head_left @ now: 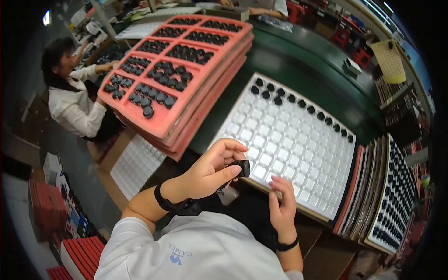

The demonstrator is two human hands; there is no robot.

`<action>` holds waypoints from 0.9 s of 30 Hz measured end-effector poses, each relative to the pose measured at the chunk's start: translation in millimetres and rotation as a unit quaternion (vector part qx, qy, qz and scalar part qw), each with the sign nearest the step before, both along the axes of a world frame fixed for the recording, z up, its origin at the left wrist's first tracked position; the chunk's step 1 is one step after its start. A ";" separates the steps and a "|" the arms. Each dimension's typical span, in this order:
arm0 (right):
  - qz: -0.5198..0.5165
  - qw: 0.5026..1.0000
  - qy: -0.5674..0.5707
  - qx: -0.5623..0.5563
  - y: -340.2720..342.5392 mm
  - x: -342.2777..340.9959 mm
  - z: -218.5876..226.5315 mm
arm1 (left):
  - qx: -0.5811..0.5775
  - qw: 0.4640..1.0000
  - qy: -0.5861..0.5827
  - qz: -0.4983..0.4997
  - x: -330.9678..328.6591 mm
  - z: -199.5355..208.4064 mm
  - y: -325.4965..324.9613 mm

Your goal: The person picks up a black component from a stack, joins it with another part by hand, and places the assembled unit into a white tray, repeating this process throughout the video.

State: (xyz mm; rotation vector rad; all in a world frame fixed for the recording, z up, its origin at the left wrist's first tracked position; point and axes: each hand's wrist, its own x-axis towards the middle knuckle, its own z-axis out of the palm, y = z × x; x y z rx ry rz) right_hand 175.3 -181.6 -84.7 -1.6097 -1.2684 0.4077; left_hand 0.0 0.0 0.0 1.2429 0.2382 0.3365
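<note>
My left hand (pixel 210 169) pinches a small black rounded piece (pixel 244 168) (perhaps several, half hidden). My loosely spread right hand (pixel 283 207) hangs by the near edge of a white pocketed plastic tray (pixel 283 153).

A white, blue-printed shirt (pixel 219 240) and black wristbands (pixel 188 208) are worn.

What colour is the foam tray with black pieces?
The foam tray is salmon pink, in the head view.

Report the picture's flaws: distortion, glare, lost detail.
In the head view, fisheye distortion bows the pink tray's edges, and the corners go black; in the head view, the upper-left lamp looks blown out and the white tray has a pale sheen; in the head view, the left hand's black piece shows little detail.
</note>
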 end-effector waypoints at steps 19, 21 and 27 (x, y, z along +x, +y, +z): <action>0.037 0.972 0.229 0.035 70.4 -40.6 7.4 | 0.219 0.974 -0.058 -0.020 1.7 -69.3 29.7; 0.034 0.968 0.245 0.032 79.5 -38.6 2.0 | 0.217 0.975 -0.052 -0.019 5.1 -74.5 37.5; 0.061 0.957 0.284 0.021 101.2 -26.1 -1.1 | 0.210 0.977 -0.049 -0.002 11.8 -78.7 57.3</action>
